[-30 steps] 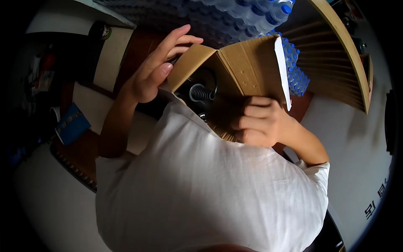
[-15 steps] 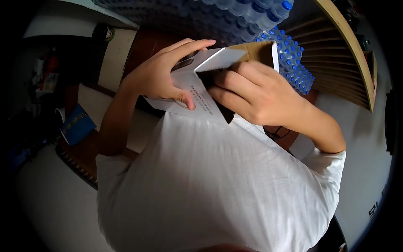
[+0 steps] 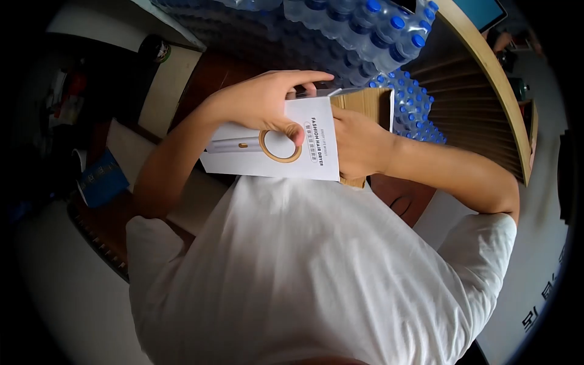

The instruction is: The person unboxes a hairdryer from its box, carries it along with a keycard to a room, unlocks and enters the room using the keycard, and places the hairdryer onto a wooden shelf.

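A white hair dryer box [image 3: 234, 159] with a printed dryer picture lies sideways against my white shirt, its open end facing right. Around its upper side wraps my left hand [image 3: 267, 103], the thumb pressing on the printed face and the fingers over the far edge. My right hand [image 3: 363, 143] reaches into the open end beside the brown cardboard flap [image 3: 376, 104]. Its fingers are hidden inside the box, so what they touch does not show.
Packs of water bottles [image 3: 365, 36] with blue caps stand beyond the box. A curved wooden rack [image 3: 480, 79] is at the upper right. On the left lies a blue packet [image 3: 104, 179] near a light panel.
The box has turned from showing its open inside to showing its printed side. My right hand has moved deeper into the opening, and my left thumb has come onto the printed face.
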The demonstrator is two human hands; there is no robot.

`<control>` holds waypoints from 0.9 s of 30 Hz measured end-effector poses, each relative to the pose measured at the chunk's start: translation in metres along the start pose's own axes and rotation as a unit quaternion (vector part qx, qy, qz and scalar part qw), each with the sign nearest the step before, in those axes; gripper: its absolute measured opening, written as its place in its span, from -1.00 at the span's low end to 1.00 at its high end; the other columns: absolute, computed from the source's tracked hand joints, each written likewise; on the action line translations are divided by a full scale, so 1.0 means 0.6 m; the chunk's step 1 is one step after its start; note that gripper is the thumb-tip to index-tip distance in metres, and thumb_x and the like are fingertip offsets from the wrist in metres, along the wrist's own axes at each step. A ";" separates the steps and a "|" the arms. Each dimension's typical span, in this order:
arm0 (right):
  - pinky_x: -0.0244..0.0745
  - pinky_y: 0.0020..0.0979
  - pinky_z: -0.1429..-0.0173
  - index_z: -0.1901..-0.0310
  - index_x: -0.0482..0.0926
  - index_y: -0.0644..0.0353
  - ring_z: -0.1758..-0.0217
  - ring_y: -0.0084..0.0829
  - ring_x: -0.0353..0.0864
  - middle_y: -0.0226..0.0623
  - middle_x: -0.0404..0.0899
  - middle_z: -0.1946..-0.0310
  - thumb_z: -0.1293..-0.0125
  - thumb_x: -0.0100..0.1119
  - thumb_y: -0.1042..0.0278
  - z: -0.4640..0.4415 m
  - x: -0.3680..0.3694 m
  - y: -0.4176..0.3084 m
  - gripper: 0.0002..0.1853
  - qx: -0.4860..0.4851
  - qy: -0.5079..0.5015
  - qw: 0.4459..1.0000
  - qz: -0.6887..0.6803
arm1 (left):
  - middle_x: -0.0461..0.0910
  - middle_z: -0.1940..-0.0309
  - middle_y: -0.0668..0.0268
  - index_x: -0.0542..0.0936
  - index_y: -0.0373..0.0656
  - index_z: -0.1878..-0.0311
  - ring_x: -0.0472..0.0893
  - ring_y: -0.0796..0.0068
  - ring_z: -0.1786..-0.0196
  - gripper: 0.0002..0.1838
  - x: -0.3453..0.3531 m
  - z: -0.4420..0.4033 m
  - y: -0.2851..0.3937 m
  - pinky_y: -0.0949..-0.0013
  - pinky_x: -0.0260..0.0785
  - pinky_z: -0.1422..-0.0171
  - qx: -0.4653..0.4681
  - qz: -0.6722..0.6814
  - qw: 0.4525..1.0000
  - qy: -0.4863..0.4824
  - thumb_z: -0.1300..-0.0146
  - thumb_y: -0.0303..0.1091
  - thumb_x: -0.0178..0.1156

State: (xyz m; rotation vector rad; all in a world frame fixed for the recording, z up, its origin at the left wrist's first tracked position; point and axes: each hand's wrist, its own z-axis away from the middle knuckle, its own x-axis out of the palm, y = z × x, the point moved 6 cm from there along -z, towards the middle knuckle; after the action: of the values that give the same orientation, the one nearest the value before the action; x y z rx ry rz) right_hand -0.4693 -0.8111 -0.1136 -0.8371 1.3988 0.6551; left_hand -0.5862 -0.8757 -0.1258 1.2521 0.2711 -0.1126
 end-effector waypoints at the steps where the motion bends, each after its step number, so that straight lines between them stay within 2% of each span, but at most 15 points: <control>1: 0.31 -0.27 -0.31 -0.07 0.49 0.17 -0.23 -0.16 0.38 -0.10 0.40 -0.18 -0.12 0.05 0.24 -0.006 0.017 0.002 -0.55 -0.002 -0.040 0.999 0.015 | 0.46 -0.05 0.18 0.27 -0.07 -0.42 0.57 0.41 0.18 0.18 0.002 -0.007 -0.003 0.42 0.50 0.05 -0.017 -0.013 1.000 -0.011 0.42 -0.28 0.66; 3: 0.31 -0.27 -0.32 -0.09 0.48 0.12 -0.22 -0.18 0.38 -0.14 0.41 -0.19 -0.17 -0.01 0.23 -0.013 0.048 0.003 -0.57 0.018 -0.047 0.997 0.060 | 0.46 -0.04 0.17 0.27 -0.07 -0.42 0.59 0.38 0.20 0.14 0.000 -0.020 -0.012 0.41 0.51 0.06 -0.034 -0.021 0.999 -0.015 0.35 -0.31 0.64; 4: 0.30 -0.26 -0.32 -0.11 0.48 0.08 -0.21 -0.19 0.39 -0.18 0.41 -0.19 -0.23 -0.08 0.22 -0.011 0.071 0.005 -0.59 0.047 -0.050 0.992 0.102 | 0.49 -0.04 0.13 0.27 -0.11 -0.42 0.62 0.30 0.12 0.12 0.007 -0.025 -0.014 0.35 0.51 0.04 -0.031 -0.065 0.997 -0.034 0.31 -0.11 0.61; 6: 0.29 -0.27 -0.33 -0.12 0.48 0.01 -0.22 -0.26 0.39 -0.28 0.41 -0.21 -0.34 -0.22 0.24 0.001 0.155 0.016 -0.62 0.095 -0.038 0.979 -0.175 | 0.52 -0.04 0.09 0.27 -0.14 -0.41 0.65 0.22 0.04 0.13 0.013 -0.030 -0.021 0.29 0.52 0.02 -0.029 -0.105 0.993 -0.046 0.26 0.09 0.58; 7: 0.28 -0.30 -0.33 -0.15 0.45 -0.01 -0.24 -0.32 0.37 -0.32 0.41 -0.21 -0.39 -0.25 0.28 0.008 0.190 0.024 -0.63 0.161 0.028 0.893 -0.419 | 0.53 -0.05 0.07 0.27 -0.16 -0.41 0.64 0.19 0.01 0.15 0.014 -0.032 -0.026 0.28 0.51 -0.03 -0.051 -0.109 0.992 -0.047 0.26 0.15 0.56; 8: 0.27 -0.34 -0.34 -0.19 0.42 -0.03 -0.26 -0.37 0.36 -0.35 0.41 -0.21 -0.43 -0.29 0.32 0.015 0.225 0.030 -0.63 0.219 0.092 0.739 -0.631 | 0.53 -0.06 0.06 0.27 -0.18 -0.40 0.63 0.16 -0.02 0.17 0.014 -0.033 -0.032 0.28 0.49 -0.08 -0.074 -0.114 0.989 -0.050 0.27 0.22 0.54; 10: 0.26 -0.37 -0.34 -0.22 0.39 -0.06 -0.29 -0.42 0.34 -0.39 0.41 -0.20 -0.48 -0.33 0.36 0.001 0.213 0.033 -0.63 0.262 0.149 0.528 -0.794 | 0.53 -0.09 0.04 0.28 -0.18 -0.40 0.62 0.17 -0.05 0.15 0.013 -0.035 -0.044 0.29 0.48 -0.11 -0.083 -0.125 0.987 -0.058 0.26 0.23 0.52; 14: 0.55 -0.43 -0.06 -0.24 0.34 0.08 -0.02 -0.39 0.59 -0.27 0.52 -0.06 -0.49 -0.21 0.35 -0.009 0.168 0.046 -0.67 0.408 0.087 0.384 -0.824 | 0.58 -0.06 0.07 0.32 -0.17 -0.37 0.62 0.22 -0.06 0.11 0.018 -0.031 -0.042 0.31 0.48 -0.11 -0.062 -0.065 0.992 -0.087 0.25 0.17 0.54; 16: 0.61 -0.44 0.09 -0.18 0.38 0.12 0.10 -0.39 0.64 -0.25 0.56 0.04 -0.45 -0.09 0.39 -0.018 0.139 0.037 -0.70 0.354 0.023 0.242 -0.903 | 0.60 -0.05 0.09 0.33 -0.17 -0.36 0.62 0.24 -0.05 0.09 0.022 -0.031 -0.041 0.32 0.48 -0.11 -0.066 -0.065 0.991 -0.096 0.25 0.14 0.55; 17: 0.58 -0.46 0.10 -0.06 0.47 0.14 0.11 -0.45 0.63 -0.28 0.58 0.09 -0.33 0.12 0.39 -0.018 0.140 0.041 -0.73 0.273 0.040 0.234 -0.932 | 0.60 -0.03 0.13 0.34 -0.17 -0.36 0.61 0.32 -0.04 0.05 0.023 -0.036 -0.047 0.34 0.46 -0.13 -0.059 -0.031 0.994 -0.091 0.26 -0.04 0.59; 18: 0.58 -0.46 0.10 -0.06 0.47 0.14 0.11 -0.45 0.63 -0.28 0.58 0.09 -0.33 0.12 0.39 -0.017 0.147 0.045 -0.73 0.274 0.045 0.236 -0.931 | 0.61 -0.02 0.17 0.34 -0.16 -0.36 0.61 0.39 -0.03 0.03 0.024 -0.037 -0.041 0.36 0.45 -0.15 -0.053 0.006 0.995 -0.086 0.28 -0.22 0.63; 19: 0.56 -0.46 0.13 0.00 0.51 0.14 0.13 -0.46 0.62 -0.28 0.59 0.12 -0.27 0.20 0.37 -0.020 0.137 0.055 -0.73 0.248 0.066 0.493 -0.831 | 0.61 -0.02 0.19 0.35 -0.19 -0.35 0.58 0.40 -0.07 0.04 0.022 -0.036 -0.037 0.37 0.42 -0.19 -0.069 -0.011 0.994 -0.084 0.29 -0.22 0.63; 21: 0.53 -0.46 0.15 0.06 0.54 0.14 0.15 -0.47 0.61 -0.29 0.60 0.14 -0.20 0.29 0.34 -0.021 0.115 0.060 -0.72 0.210 0.087 0.715 -0.661 | 0.60 -0.03 0.19 0.36 -0.20 -0.34 0.57 0.40 -0.08 0.03 0.019 -0.030 -0.027 0.37 0.42 -0.19 -0.076 0.004 0.994 -0.081 0.30 -0.23 0.63; 24: 0.49 -0.46 0.17 0.10 0.56 0.15 0.18 -0.47 0.60 -0.30 0.61 0.18 -0.11 0.39 0.31 -0.011 0.102 0.068 -0.67 0.251 0.084 0.706 -0.657 | 0.57 -0.05 0.19 0.37 -0.20 -0.33 0.56 0.39 -0.10 0.03 0.014 -0.031 -0.024 0.36 0.41 -0.20 -0.072 0.002 0.994 -0.078 0.32 -0.24 0.64; 27: 0.48 -0.43 0.15 0.09 0.55 0.15 0.17 -0.45 0.60 -0.28 0.61 0.19 -0.12 0.39 0.25 -0.009 0.068 0.064 -0.65 0.213 0.081 0.796 -0.561 | 0.53 -0.07 0.19 0.38 -0.20 -0.32 0.55 0.36 -0.12 0.04 0.014 -0.029 -0.007 0.35 0.41 -0.21 -0.042 -0.035 0.995 -0.079 0.35 -0.25 0.65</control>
State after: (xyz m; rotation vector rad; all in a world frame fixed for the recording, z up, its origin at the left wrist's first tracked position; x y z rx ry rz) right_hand -0.5000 -0.7972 -0.1585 -1.1669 0.8811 -0.6456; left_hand -0.5814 -0.8602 -0.1366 1.1438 0.1807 -0.2568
